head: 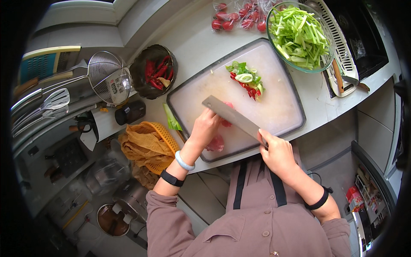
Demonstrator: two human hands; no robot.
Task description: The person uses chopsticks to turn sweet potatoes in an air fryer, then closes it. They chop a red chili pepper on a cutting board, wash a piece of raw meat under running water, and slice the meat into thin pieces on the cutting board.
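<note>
My right hand [276, 152] grips the handle of a broad metal cleaver [236, 119], whose blade points up and left over the cutting board [276, 112]. Beside the blade's far end, my left hand [205, 127] is bent over pink raw meat [226, 123], its fingertips partly hidden by the blade. Another piece of raw meat [216, 143] lies near the board's front edge, beside my left wrist. Farther back on the board is a small pile of sliced green onion [244, 77] and chopped red chili [251, 91]. Whether the blade touches the meat cannot be told.
A glass bowl of cut green stalks [301, 38] overlaps the board's upper right corner. Bagged red produce [224, 16] lies behind. Left are a dark bowl with red chilies [157, 72], a green vegetable piece [171, 119] and an orange basket [165, 136]. A wooden-handled knife [337, 75] lies right.
</note>
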